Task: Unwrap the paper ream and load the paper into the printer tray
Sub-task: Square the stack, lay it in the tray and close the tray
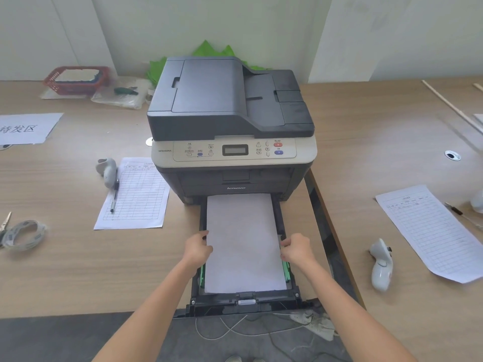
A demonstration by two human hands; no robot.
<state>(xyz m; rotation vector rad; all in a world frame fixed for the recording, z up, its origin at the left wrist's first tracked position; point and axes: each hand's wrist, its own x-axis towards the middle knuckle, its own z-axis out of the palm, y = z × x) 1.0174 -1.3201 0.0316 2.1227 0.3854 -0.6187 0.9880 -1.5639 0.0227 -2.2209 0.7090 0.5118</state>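
Note:
A dark grey printer [230, 111] stands in the middle of the desk. Its black paper tray [245, 303] is pulled out toward me over the desk edge. A white paper stack [243, 241] lies flat inside the tray. My left hand [197, 248] pinches the stack's left edge, fingers curled. At the stack's right edge, my right hand [295, 248] grips the paper beside the tray wall. Green side guides [287, 273] show just below each hand. Green wrapping [209, 49] pokes up behind the printer.
On the left lie a printed form [136, 194] with a pen [114, 195], a white controller [107, 169], a tape roll [24, 235], a sign sheet [26, 128] and a red basket [75, 79]. On the right lie another form [431, 231] and a white controller [381, 265]. Cables [235, 330] lie on the floor.

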